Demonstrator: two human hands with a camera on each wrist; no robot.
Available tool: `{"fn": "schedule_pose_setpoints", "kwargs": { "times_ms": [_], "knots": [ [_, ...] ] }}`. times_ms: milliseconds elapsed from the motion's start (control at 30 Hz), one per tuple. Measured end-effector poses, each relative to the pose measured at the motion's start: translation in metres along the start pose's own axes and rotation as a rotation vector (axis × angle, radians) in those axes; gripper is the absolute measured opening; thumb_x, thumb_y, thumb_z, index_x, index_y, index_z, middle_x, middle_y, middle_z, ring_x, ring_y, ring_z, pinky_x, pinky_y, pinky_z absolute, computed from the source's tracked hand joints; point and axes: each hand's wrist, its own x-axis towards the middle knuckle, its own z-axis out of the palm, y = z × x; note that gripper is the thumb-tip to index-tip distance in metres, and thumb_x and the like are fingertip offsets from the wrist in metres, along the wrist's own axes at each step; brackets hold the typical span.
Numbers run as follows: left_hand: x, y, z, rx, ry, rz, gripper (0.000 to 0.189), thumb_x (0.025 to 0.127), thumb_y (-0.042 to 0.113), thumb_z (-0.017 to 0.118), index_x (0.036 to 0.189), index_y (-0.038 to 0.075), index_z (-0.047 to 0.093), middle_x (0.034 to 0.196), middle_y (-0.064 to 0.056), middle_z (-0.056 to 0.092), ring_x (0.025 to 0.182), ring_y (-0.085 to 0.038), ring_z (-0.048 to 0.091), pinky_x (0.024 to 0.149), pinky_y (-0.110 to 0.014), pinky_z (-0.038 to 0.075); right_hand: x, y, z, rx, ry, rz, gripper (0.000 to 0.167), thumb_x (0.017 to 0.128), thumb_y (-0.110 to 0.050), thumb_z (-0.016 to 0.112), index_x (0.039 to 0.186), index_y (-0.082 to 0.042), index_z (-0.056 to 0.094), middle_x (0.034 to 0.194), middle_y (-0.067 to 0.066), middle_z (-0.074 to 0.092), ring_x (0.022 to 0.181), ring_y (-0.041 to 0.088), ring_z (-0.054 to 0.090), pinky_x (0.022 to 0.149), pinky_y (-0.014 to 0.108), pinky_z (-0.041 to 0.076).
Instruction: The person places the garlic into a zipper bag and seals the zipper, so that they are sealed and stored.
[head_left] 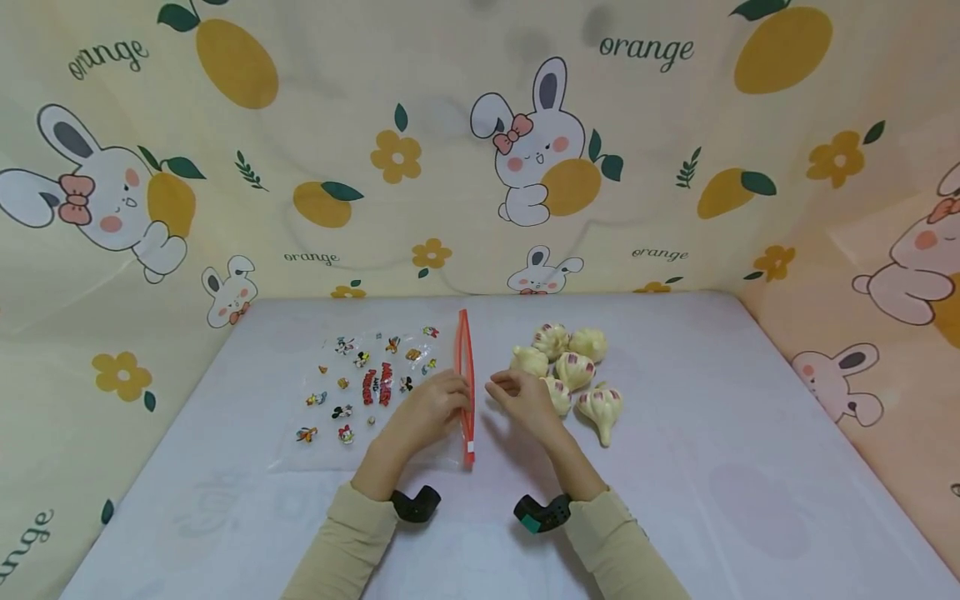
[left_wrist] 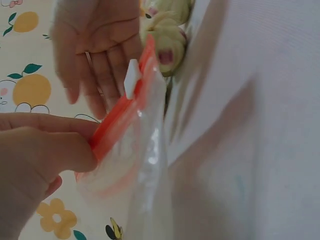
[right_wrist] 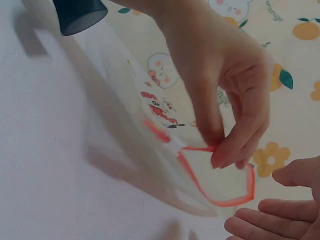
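A clear zip bag (head_left: 352,417) with cartoon prints lies flat on the table, its red zipper edge (head_left: 466,433) toward the right. My left hand (head_left: 429,408) pinches that red edge between thumb and fingers; in the right wrist view the bag's mouth (right_wrist: 220,203) gapes as a red-rimmed loop. The white slider (left_wrist: 132,79) sits at one end of the zipper. Just right of the mouth is my right hand (head_left: 528,404), palm turned toward the bag, fingers loosely extended and holding nothing. Several garlic bulbs (head_left: 576,370) are grouped beside and behind it, one partly covered by the hand.
A white cloth covers the table (head_left: 712,500). Behind and at both sides hangs a cream curtain (head_left: 442,75) printed with rabbits and oranges. Black wrist devices sit at the left sleeve (head_left: 417,505) and the right sleeve (head_left: 542,513).
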Motion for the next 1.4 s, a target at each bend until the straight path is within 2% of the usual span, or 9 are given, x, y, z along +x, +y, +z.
{"fn": "schedule_pose_setpoints", "kwargs": {
  "times_ms": [167, 367, 567, 667, 800, 933, 1133, 1400],
  "knots": [
    [0.003, 0.002, -0.007, 0.009, 0.022, -0.011, 0.009, 0.075, 0.002, 0.077, 0.078, 0.009, 0.074, 0.092, -0.003, 0.072, 0.096, -0.016, 0.066, 0.094, -0.026, 0.055, 0.001, 0.004, 0.001, 0.019, -0.032, 0.003, 0.028, 0.091, -0.011, 0.062, 0.109, 0.009, 0.066, 0.101, 0.025, 0.071, 0.092, 0.035, 0.07, 0.081, 0.038, 0.06],
    [0.005, 0.005, -0.014, 0.013, 0.048, -0.002, 0.008, 0.076, 0.005, 0.078, 0.081, 0.01, 0.074, 0.093, -0.002, 0.073, 0.101, -0.016, 0.068, 0.105, -0.034, 0.051, 0.0, 0.006, 0.002, 0.044, -0.059, -0.02, 0.03, 0.089, -0.007, 0.063, 0.11, 0.014, 0.064, 0.099, 0.029, 0.071, 0.088, 0.037, 0.071, 0.076, 0.035, 0.061],
    [0.008, 0.008, -0.017, -0.021, 0.105, 0.021, 0.011, 0.074, 0.003, 0.08, 0.081, 0.009, 0.073, 0.09, -0.001, 0.072, 0.099, -0.017, 0.067, 0.097, -0.029, 0.055, 0.001, 0.008, 0.004, 0.115, -0.104, 0.031, 0.032, 0.092, -0.009, 0.062, 0.114, 0.014, 0.062, 0.101, 0.031, 0.07, 0.088, 0.037, 0.072, 0.075, 0.036, 0.062],
    [0.01, 0.01, -0.018, -0.043, 0.13, 0.043, 0.011, 0.074, 0.003, 0.079, 0.082, 0.008, 0.073, 0.09, -0.001, 0.072, 0.098, -0.017, 0.066, 0.095, -0.028, 0.055, 0.002, 0.009, 0.005, 0.177, -0.119, 0.087, 0.032, 0.094, -0.013, 0.061, 0.115, 0.012, 0.064, 0.101, 0.03, 0.071, 0.083, 0.032, 0.073, 0.073, 0.034, 0.062],
    [0.013, 0.013, -0.021, -0.052, 0.138, 0.059, 0.009, 0.075, 0.004, 0.078, 0.082, 0.008, 0.074, 0.09, -0.001, 0.072, 0.098, -0.017, 0.065, 0.094, -0.028, 0.055, 0.004, 0.009, 0.005, 0.237, -0.098, 0.143, 0.03, 0.094, -0.013, 0.061, 0.111, 0.011, 0.066, 0.095, 0.027, 0.072, 0.07, 0.015, 0.071, 0.066, 0.027, 0.061],
    [0.014, 0.016, -0.024, -0.031, 0.125, 0.041, 0.008, 0.076, 0.006, 0.078, 0.083, 0.01, 0.075, 0.09, -0.001, 0.073, 0.099, -0.017, 0.065, 0.099, -0.033, 0.054, 0.005, 0.009, 0.005, 0.29, -0.079, 0.183, 0.027, 0.093, -0.008, 0.061, 0.108, 0.014, 0.066, 0.088, 0.025, 0.073, 0.061, 0.004, 0.065, 0.06, 0.023, 0.06],
    [0.014, 0.021, -0.025, 0.061, 0.107, -0.022, 0.008, 0.077, 0.011, 0.077, 0.083, 0.015, 0.076, 0.09, 0.004, 0.072, 0.098, -0.016, 0.064, 0.104, -0.04, 0.051, 0.006, 0.009, 0.004, 0.333, -0.079, 0.205, 0.027, 0.091, -0.005, 0.062, 0.108, 0.016, 0.065, 0.087, 0.024, 0.074, 0.058, 0.002, 0.062, 0.058, 0.02, 0.059],
    [0.016, 0.026, -0.018, 0.177, 0.164, -0.093, 0.009, 0.077, 0.019, 0.076, 0.086, 0.017, 0.074, 0.085, 0.006, 0.071, 0.088, -0.013, 0.065, 0.094, -0.04, 0.053, 0.006, 0.011, 0.005, 0.345, -0.095, 0.191, 0.029, 0.091, -0.006, 0.063, 0.108, 0.017, 0.064, 0.081, 0.018, 0.074, 0.058, 0.002, 0.061, 0.058, 0.02, 0.058]
  ]
}}
